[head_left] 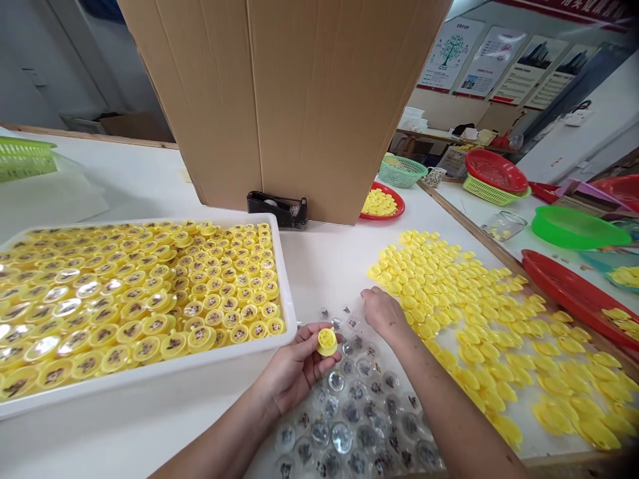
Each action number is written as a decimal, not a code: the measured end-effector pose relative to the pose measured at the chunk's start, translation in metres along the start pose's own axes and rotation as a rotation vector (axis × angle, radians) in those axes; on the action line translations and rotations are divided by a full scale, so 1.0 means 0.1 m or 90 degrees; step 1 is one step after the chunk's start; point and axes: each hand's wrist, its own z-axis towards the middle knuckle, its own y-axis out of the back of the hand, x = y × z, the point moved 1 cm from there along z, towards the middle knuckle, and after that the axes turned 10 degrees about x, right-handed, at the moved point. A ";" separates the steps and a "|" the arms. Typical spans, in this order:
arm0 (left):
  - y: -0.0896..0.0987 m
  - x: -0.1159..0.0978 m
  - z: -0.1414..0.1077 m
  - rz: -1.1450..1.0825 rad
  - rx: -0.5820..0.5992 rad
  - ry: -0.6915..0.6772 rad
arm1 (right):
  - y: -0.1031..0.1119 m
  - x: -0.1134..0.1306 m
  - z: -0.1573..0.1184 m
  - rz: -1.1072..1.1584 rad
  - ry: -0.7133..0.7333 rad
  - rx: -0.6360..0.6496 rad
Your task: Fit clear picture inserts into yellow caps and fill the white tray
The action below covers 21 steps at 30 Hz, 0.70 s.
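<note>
Grip: the left hand [294, 372] lies palm up, fingers and thumb closed around a yellow plastic cap [327, 342]. The right hand [384, 314] bends down with its fingertips at the desk [329, 266], just beside the loose clear domes; whether it is closed on anything cannot be told.

Held piece: the yellow plastic cap sits in the left hand above the pile of clear plastic domes [349, 412], just past the corner of the white plastic tray [287, 299].

Near edges: the left wrist passes close by the tray's front rim. The right forearm crosses the desk between the domes and the spread of loose yellow caps [449, 299], which runs to the desk's wooden edge [479, 253].

Room: white desk surface shows between the tray and the yellow caps, up to a cardboard sheet [279, 100] standing behind a black tape dispenser [277, 209].

Tray: packed in rows with yellow caps, each with a clear dome and a printed picture inside.

Farther containers: a red plate [402, 206] holds yellow caps, a glass jar [504, 225] holds a few small pieces, and a long red tray [569, 293] holds yellow caps at its far end.
</note>
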 end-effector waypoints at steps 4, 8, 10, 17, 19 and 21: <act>-0.02 0.03 0.00 0.015 -0.015 0.003 | 0.00 -0.04 -0.04 0.003 -0.010 -0.016; -0.01 0.06 0.00 0.036 -0.012 0.006 | -0.02 -0.06 -0.01 0.014 -0.008 -0.030; 0.00 0.07 0.00 0.031 -0.001 0.002 | -0.04 -0.07 0.03 0.017 -0.008 -0.019; -0.01 0.07 -0.02 0.001 0.032 0.005 | 0.08 -0.31 0.03 0.059 -0.060 -0.035; -0.01 0.07 -0.02 0.005 0.032 0.009 | 0.15 -0.41 -0.01 0.069 -0.077 -0.035; -0.01 0.08 -0.02 0.019 0.036 0.016 | 0.20 -0.46 -0.04 0.080 -0.078 -0.015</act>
